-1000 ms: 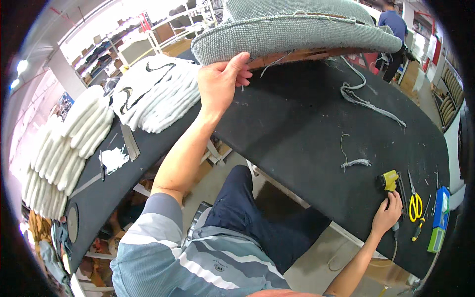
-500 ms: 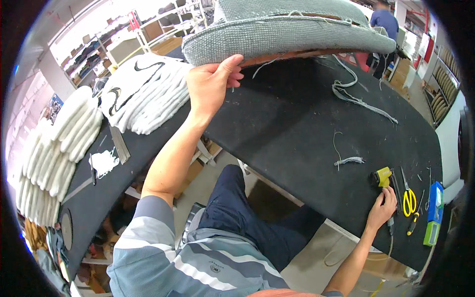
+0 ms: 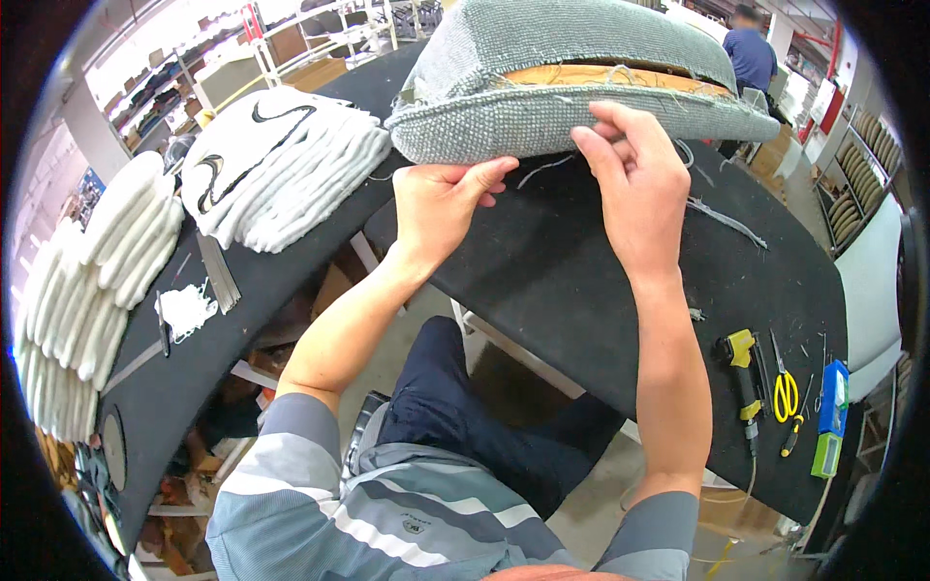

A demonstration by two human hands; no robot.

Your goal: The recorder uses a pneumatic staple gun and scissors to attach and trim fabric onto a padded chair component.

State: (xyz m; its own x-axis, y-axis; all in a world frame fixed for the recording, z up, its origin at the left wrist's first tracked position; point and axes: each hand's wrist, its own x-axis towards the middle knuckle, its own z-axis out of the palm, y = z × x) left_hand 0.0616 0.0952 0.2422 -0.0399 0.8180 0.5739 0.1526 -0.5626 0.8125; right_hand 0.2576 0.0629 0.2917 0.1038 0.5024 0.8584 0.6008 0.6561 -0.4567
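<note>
A grey woven-fabric upholstered piece (image 3: 542,126) lies across the far side of the black table. Its fabric gapes in a long slit, baring an orange-brown strip (image 3: 581,75) and loose threads. My left hand (image 3: 436,213) is closed at the piece's lower front edge, thumb along it, the other fingers partly hidden. In front of the fabric to the right hovers my right hand (image 3: 647,189), fingers loosely curled and thumb apart from the index, with nothing visible between them. A yellow and black air stapler (image 3: 743,373) with a hose lies on the table at the right.
Yellow-handled scissors (image 3: 785,392), a small screwdriver (image 3: 792,436) and a blue and green box (image 3: 831,416) lie right of the stapler. White padded pieces (image 3: 291,184) are stacked at left. A grey fabric strip (image 3: 727,221) lies behind my right forearm. Another person (image 3: 751,53) stands far back.
My right hand has let go of the stapler and come up to the grey piece. The piece has tipped, showing more of the slit, and my left hand has shifted slightly right and nearer.
</note>
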